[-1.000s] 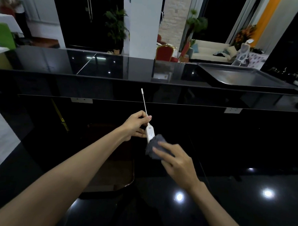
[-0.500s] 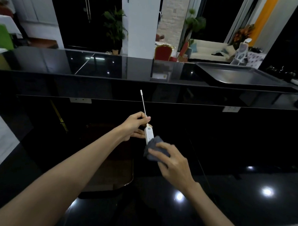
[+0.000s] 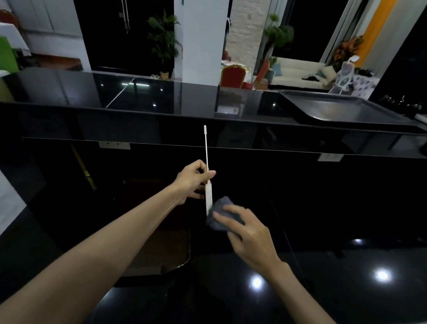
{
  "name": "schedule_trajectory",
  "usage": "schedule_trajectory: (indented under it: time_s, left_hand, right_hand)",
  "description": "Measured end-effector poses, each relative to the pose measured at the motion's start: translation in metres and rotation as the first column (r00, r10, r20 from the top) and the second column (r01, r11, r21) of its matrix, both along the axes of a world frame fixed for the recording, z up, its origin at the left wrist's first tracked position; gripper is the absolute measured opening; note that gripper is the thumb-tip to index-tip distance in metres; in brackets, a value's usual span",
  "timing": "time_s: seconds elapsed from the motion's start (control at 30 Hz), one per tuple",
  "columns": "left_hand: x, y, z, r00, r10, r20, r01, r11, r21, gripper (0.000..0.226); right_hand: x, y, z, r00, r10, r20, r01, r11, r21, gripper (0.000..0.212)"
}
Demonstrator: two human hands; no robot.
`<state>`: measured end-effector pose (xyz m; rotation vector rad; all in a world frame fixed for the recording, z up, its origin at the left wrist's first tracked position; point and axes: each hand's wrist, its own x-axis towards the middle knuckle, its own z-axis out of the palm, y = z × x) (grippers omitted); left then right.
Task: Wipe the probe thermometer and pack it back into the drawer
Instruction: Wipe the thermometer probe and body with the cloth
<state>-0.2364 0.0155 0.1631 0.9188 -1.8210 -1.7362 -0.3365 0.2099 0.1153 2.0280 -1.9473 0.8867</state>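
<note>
Change since earlier frame: thermometer body now turned edge-on to the camera, its face no longer showing; cloth sits slightly lower right of it; both hands otherwise near the same spot at frame centre.
Bench (image 3: 324, 274): glossy black, fills the lower frame; nothing lies on it in view, only ceiling-light reflections.
Tray (image 3: 340, 110): dark, on the raised ledge at upper right; not involved.
Drawer: cannot pick one out against the black fronts; open or closed, cannot tell.
Right hand (image 3: 248, 233): grip clamped on the grey cloth (image 3: 218, 216), bunched against the lower end of the thermometer body.
Left hand (image 3: 192, 180): grip pinched on the probe thermometer (image 3: 208, 193) where stem meets body; held in the air at frame centre, stem pointing up, tip sheathed in white.
Progress (judgement): wiping under way, cloth at the body end only; stem apparently not yet reached. Packing into the drawer not begun.
</note>
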Motion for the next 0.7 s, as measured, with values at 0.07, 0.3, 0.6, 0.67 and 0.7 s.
schedule_trajectory:
  time_s: [0.07,0.3,0.6,0.67,0.7]
  left_hand:
    - [-0.004,0.004,0.001,1.000,-0.015,0.021,0.015,1.000,-0.022,0.022]
    - [-0.009,0.005,0.001,0.999,-0.016,0.029,0.017,1.000,-0.024,0.024]
    - [0.000,0.001,0.007,1.000,-0.013,-0.026,0.015,0.997,0.073,0.020]
    - [-0.005,0.005,0.011,1.000,-0.020,-0.018,0.020,0.999,0.031,0.020]
    - [-0.007,0.006,0.012,1.000,-0.015,-0.016,0.015,1.000,0.019,0.020]
  right_hand:
    - [-0.001,-0.015,0.014,0.998,-0.049,0.034,0.051,0.998,-0.034,0.043]
    - [0.005,-0.034,0.004,0.996,-0.079,0.050,0.076,0.996,0.049,0.051]
    - [-0.002,-0.021,0.018,0.996,-0.023,0.090,0.028,0.998,-0.061,0.044]
    - [-0.002,-0.041,0.030,0.988,-0.056,0.145,0.069,0.994,-0.081,0.049]
    - [-0.001,-0.048,0.030,0.987,-0.062,0.149,0.073,0.995,-0.072,0.050]
